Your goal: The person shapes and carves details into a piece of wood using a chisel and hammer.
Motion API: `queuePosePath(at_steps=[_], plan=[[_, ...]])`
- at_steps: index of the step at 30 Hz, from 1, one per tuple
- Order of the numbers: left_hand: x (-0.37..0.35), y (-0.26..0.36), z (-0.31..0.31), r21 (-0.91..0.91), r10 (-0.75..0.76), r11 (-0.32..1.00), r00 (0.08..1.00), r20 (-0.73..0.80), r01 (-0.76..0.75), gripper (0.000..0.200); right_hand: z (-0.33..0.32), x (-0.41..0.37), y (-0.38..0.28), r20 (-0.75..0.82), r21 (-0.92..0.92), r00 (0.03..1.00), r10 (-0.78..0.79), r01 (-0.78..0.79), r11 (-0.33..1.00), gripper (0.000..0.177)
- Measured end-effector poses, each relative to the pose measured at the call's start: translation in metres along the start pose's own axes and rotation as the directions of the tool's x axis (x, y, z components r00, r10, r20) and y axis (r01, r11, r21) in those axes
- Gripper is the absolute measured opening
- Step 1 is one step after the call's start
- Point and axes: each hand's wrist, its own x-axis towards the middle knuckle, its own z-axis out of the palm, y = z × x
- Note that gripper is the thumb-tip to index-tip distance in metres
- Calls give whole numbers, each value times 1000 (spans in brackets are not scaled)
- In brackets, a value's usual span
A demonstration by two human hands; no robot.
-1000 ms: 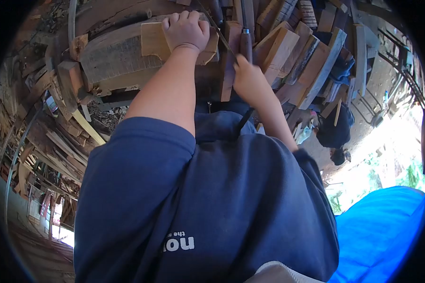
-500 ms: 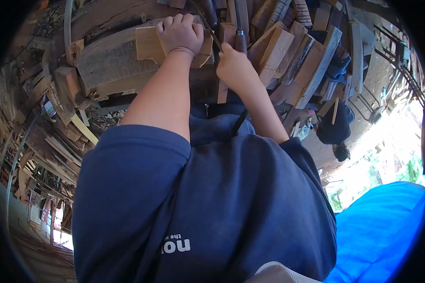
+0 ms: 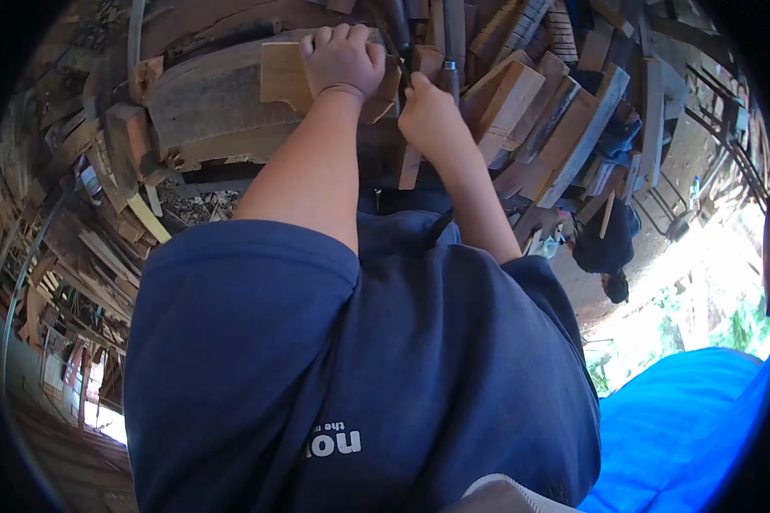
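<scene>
My left hand (image 3: 344, 64) presses on a light brown wooden piece (image 3: 284, 75), its fingers curled over the far part. That piece lies on a large, weathered grey timber (image 3: 201, 107) and has a jagged near edge. Just to the right, my right hand (image 3: 432, 115) is closed around a thin dark tool (image 3: 403, 75), whose narrow length shows beside the wooden piece's right end. Most of its grip is hidden in my fingers. Close to my right hand lies another tool with a dark handle and a metal collar (image 3: 450, 66).
Cut wooden blocks (image 3: 513, 103) crowd the right side. Scrap wood (image 3: 103, 256) is heaped at the left. A person in dark clothing (image 3: 607, 239) is farther off at the right, near metal frames (image 3: 723, 111). A blue sheet (image 3: 676, 427) fills the lower right.
The view has shifted slightly. My right hand has moved a little forward beside the wooden piece, and less of the thin tool shows. My left hand stays on the piece.
</scene>
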Motion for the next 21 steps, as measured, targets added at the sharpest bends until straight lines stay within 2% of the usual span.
queuePosePath(at_steps=[2,4,6,8,9,11,15,19,21], plan=[[0,-2,0,13,6,1000,1000,-4,-6,19,4,0,-1,-3,5,1000,19,-19,1000,15],[-2,1,2,7,9,1000,1000,-9,-8,19,-4,-37,13,-50,69,993,-112,115,991,16],[0,-1,2,3,13,1000,999,-31,-13,18,-3,-79,40,-72,105,997,-41,49,993,21],[-1,-2,2,6,6,1000,1000,-16,-6,17,-17,-117,42,74,134,984,161,-170,976,26],[0,-1,2,10,0,1000,1000,-6,0,17,-14,-117,46,72,127,984,162,-170,977,26],[-1,0,4,6,-27,1000,1000,-3,27,19,-2,-119,61,-88,65,990,112,-106,992,28],[-1,-1,7,41,-40,998,999,-32,41,20,-5,-85,90,-132,61,975,179,-173,983,29],[-1,-1,10,50,-68,996,997,-39,70,19,-16,-98,74,-101,55,988,115,-110,992,25],[-2,-1,11,36,-68,997,996,-59,71,19,-12,-114,53,51,-22,995,91,-90,996,20]])
